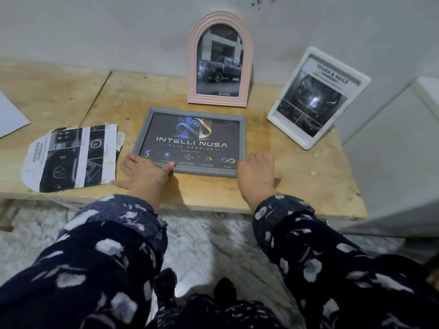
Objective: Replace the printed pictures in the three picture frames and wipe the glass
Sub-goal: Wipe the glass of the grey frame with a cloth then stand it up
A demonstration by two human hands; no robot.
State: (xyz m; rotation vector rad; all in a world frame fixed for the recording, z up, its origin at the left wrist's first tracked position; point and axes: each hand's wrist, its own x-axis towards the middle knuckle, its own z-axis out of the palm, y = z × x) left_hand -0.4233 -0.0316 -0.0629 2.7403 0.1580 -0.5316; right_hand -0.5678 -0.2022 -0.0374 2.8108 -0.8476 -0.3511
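Both hands flat on the table (308, 176): your left hand (142, 172) spread, thumb touching the grey frame (242, 138)'s near edge; right hand (257, 170) relaxed open at its right corner.

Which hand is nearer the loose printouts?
Left. The left hand lies just right of the printouts, thumb on the grey frame; the right hand is at the frame's far corner.

A bare plywood desk (59, 91) fills the middle of the frame. A grey frame (242, 138) lies flat at centre, a pink arched frame (193, 67) stands behind it, a white frame (280, 110) leans at right, loose printed pictures (71, 157) lie at left, and a white sheet (9, 115) sits at the far left edge.
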